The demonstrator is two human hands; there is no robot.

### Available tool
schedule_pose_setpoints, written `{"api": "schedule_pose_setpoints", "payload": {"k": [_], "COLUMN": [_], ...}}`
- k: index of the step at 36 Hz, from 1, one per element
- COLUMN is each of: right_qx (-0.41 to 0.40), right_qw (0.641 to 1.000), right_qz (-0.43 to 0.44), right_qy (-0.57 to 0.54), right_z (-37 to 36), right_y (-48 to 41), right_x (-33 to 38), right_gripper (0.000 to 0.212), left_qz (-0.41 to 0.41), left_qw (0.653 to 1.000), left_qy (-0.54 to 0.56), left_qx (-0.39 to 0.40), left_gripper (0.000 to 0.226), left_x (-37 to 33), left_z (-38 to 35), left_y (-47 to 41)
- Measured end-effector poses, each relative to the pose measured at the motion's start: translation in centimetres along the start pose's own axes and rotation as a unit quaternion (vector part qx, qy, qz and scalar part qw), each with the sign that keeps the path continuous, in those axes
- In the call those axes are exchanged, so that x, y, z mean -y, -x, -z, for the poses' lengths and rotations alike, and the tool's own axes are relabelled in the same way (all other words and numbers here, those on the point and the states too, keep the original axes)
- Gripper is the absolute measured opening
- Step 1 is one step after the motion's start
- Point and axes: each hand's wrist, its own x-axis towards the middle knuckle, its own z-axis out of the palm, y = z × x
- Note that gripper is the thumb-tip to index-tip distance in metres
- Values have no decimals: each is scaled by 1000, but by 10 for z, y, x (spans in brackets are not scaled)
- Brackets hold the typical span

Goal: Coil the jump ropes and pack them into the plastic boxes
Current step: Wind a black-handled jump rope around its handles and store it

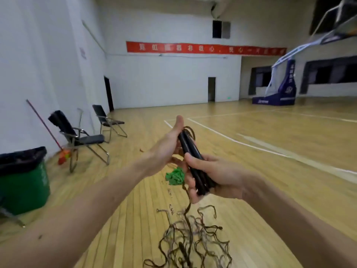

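Coiling step, barely begun by the look. Right hand (218, 176) had its grip clamped round both black handles (188, 146). Left hand (168, 146) lay flat against them, fingers straight. Rope (187, 221) hung to a tangle on the floor (270, 147). No boxes in view. Next: left hand to gather loops.

The jump rope handles (190, 151) are plain black. Their cord (188, 235) is dark brown, with paler greyish strands mixed through the tangle. The floor (270, 200) is honey-yellow wood in narrow planks, crossed by white lines. The crumpled bundle (174, 176) is bright green. The bin (25, 188) is green, lined with a black bag (21, 157). The nearer chair (92, 139) and the farther chair (98, 111) are black on grey metal frames. The broom (63, 156) has a reddish stick and an orange-red head. The wall (164, 80) is white. The banner (204, 48) is red with pale characters. The basketball stand (280, 95) is deep blue with white lettering.
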Motion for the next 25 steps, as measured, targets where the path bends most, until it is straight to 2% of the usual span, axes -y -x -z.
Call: {"api": "schedule_pose_setpoints", "payload": {"k": [3, 7, 10, 12, 16, 18, 21, 23, 25], "right_qx": [14, 11, 14, 14, 32, 56, 101, 122, 122], "right_qw": [1000, 999, 998, 999, 999, 998, 994, 989, 987], "right_qz": [-1, -6, 2, 5, 16, 19, 40, 69, 92], "right_qy": [26, 43, 65, 37, -21, -20, -30, -50, -55], "right_z": [-12, -24, -25, -20, -8, -3, 4, 12, 20], "right_y": [16, 29, 34, 37, 39, 38, 32, 26, 23], "right_x": [38, 69, 84, 90, 91, 87, 83, 81, 82], "right_gripper": [29, 29, 28, 29, 29, 28, 34, 39, 39], "left_qz": [-21, -85, -138, -159, -138, -121, -75, -37, -73], "left_qw": [987, 948, 919, 929, 985, 993, 989, 988, 996], "left_qy": [-157, -303, -360, -321, -97, -6, 113, 118, -16], "left_qx": [-8, -48, -85, -89, -29, -12, 60, 88, 54], "left_gripper": [92, 97, 77, 66, 65, 67, 82, 94, 95], "left_x": [-54, -100, -112, -112, -99, -88, -69, -62, -63], "left_z": [16, 36, 38, 36, 32, 24, 6, -2, -3], "left_y": [9, 17, 27, 28, 25, 24, 20, 16, 8]}}
